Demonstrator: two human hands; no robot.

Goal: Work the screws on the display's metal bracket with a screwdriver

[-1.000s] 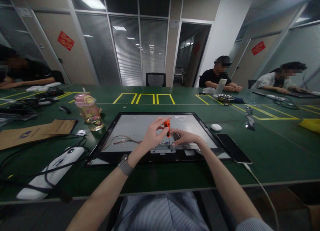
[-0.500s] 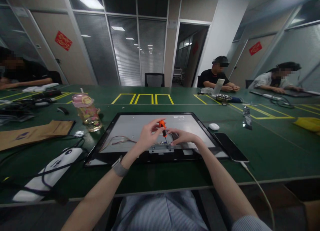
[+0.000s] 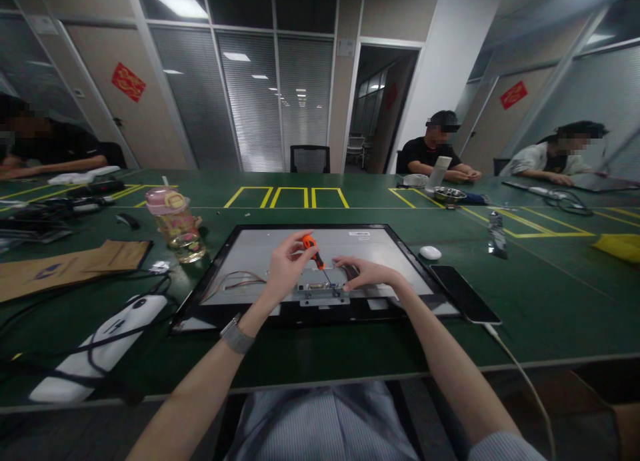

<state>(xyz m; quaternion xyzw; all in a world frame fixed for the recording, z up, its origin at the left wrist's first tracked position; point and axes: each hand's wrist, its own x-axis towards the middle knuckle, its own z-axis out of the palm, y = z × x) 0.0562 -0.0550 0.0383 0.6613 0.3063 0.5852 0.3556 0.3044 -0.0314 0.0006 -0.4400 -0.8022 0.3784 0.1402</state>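
Note:
My left hand (image 3: 287,264) grips a screwdriver (image 3: 313,250) by its orange and black handle. The shaft slants down to the right, its tip at a small metal bracket (image 3: 324,300) with connectors on it. This bracket sits along the near side of a flat display panel (image 3: 295,248), which lies face down with its grey back up. Curved around the bracket's right end is my right hand (image 3: 367,273), the thumb on the near side and the fingers beyond; their exact contact is partly hidden. Thin coloured wires (image 3: 235,278) lie on the panel's left part.
Left of the panel stand a pink-lidded bottle (image 3: 175,224) and a white power strip (image 3: 100,348) with black cables. A phone (image 3: 465,293) on a charging cable and a white earbud case (image 3: 431,252) lie to the right. Several people sit across the green table (image 3: 300,361).
My left hand has shifted left, tilting the screwdriver from nearly upright to a leftward lean. The tip stays near the bracket. My right hand has hardly moved.

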